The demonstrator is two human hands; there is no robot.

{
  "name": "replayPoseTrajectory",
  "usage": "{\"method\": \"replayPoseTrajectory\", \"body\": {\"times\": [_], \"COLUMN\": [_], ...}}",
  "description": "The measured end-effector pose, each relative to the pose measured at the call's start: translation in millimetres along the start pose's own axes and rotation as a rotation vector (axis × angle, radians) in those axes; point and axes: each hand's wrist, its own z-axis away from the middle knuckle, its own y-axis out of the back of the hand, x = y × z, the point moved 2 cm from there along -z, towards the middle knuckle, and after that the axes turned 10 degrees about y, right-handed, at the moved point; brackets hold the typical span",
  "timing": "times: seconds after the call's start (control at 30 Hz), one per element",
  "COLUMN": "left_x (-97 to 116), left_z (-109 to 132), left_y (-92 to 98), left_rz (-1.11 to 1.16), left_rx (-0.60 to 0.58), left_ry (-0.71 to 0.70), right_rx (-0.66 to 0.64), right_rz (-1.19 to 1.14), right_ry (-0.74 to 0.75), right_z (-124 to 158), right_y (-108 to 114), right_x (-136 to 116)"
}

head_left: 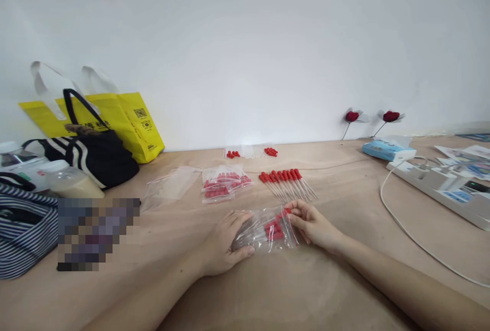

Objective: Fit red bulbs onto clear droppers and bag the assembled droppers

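Note:
A clear zip bag lies on the table in front of me, holding several droppers with red bulbs. My left hand holds the bag's left end, thumb along the near side and fingers on the far side. At the bag's right, zip end, my right hand is closed in a pinch on a red-bulbed dropper, whose stem points into the bag. Just beyond, a row of loose red-bulbed droppers lies slanted. Filled zip bags are piled at the back left of my hands.
Flat clear bags lie left of the pile. Small red bulbs sit near the wall. A yellow bag, black bag and jar stand left. Right are a tissue pack, power strip and white cable.

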Motion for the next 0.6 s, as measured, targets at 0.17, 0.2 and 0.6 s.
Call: {"method": "replayPoseTrajectory", "body": {"times": [0.17,0.2,0.6], "left_x": [-1,-1,0], "left_z": [0,0,0], "left_y": [-0.8,-1.0,-0.2], "left_rz": [0.000,-0.003,0.001], "left_rx": [-0.006,-0.007,-0.027], "left_ry": [0.006,0.009,0.021], "right_rx": [-0.083,-0.078,-0.069], "right_rz": [0.045,0.058,0.260], "right_ry": [-0.027,-0.040,-0.095], "right_z": [-2,-3,-4], "right_y": [-2,-2,7], "right_x": [0,0,-1]}}
